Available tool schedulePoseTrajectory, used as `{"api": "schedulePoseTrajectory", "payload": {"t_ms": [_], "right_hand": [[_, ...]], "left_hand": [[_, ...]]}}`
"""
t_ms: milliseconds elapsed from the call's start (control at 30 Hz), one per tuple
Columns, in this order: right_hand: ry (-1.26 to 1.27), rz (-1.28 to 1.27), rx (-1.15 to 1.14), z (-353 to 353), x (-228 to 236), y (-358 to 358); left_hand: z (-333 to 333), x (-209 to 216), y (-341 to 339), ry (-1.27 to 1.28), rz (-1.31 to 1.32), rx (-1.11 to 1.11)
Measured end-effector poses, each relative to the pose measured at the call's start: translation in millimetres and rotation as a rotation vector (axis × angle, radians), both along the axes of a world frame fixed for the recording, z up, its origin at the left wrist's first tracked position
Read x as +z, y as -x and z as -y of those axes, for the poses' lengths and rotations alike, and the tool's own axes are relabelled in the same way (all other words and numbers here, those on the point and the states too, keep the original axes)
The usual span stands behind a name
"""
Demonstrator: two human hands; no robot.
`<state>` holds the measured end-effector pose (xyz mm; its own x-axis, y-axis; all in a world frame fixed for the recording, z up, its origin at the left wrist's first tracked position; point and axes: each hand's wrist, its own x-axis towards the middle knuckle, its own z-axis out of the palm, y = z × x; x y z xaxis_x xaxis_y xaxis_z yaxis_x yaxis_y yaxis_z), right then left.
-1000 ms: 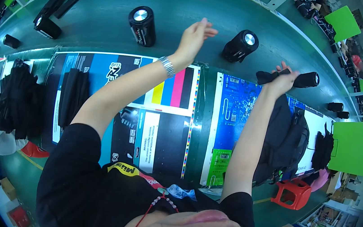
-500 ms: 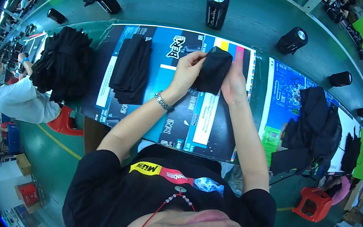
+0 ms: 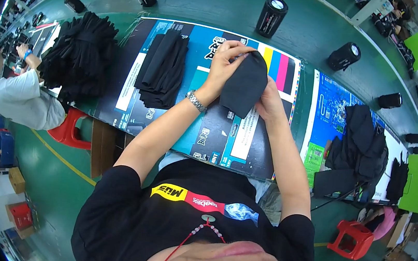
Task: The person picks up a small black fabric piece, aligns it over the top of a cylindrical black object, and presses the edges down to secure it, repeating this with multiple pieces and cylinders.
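A black cloth piece [image 3: 246,85] with a rounded top hangs upright between my hands over the printed sheets on the table. The fingers of my left hand [image 3: 225,67] pinch its upper left edge, near the top. My right hand [image 3: 272,103] holds its right edge lower down, with some fingertips hidden behind the cloth. To the left of my left hand lies a neat stack of black cloth strips [image 3: 163,70].
Farther left is a big bundle of black strips [image 3: 79,57]; a heap of black fabric [image 3: 361,141] lies to the right. Black cylindrical speakers [image 3: 272,17] stand along the far green surface. A co-worker [image 3: 27,100] is at the left, beside a red stool [image 3: 71,128].
My right hand has gone from flat along the cloth's side to curled at its lower right edge. My left hand has shifted up to the cloth's top. The view has shifted slightly.
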<state>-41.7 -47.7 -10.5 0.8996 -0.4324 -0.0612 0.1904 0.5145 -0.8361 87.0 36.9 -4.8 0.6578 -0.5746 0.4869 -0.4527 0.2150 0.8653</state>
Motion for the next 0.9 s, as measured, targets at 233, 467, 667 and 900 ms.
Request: {"api": "schedulePoseTrajectory", "payload": {"t_ms": [233, 467, 667, 900], "right_hand": [[-0.29, -0.124, 0.067, 15, 2, 5], [0.122, -0.094, -0.083, 8, 11, 6], [0.229, -0.13, -0.166, 12, 12, 11], [0.123, -0.006, -0.1, 23, 36, 13]], "left_hand": [[-4, 7, -2, 0.025, 0.198, 0.069], [-9, 7, 3, 0.037, -0.452, -0.268], [-12, 7, 11, -0.094, -0.734, -0.519], [-9, 22, -9, -0.098, -0.915, -0.838]]}}
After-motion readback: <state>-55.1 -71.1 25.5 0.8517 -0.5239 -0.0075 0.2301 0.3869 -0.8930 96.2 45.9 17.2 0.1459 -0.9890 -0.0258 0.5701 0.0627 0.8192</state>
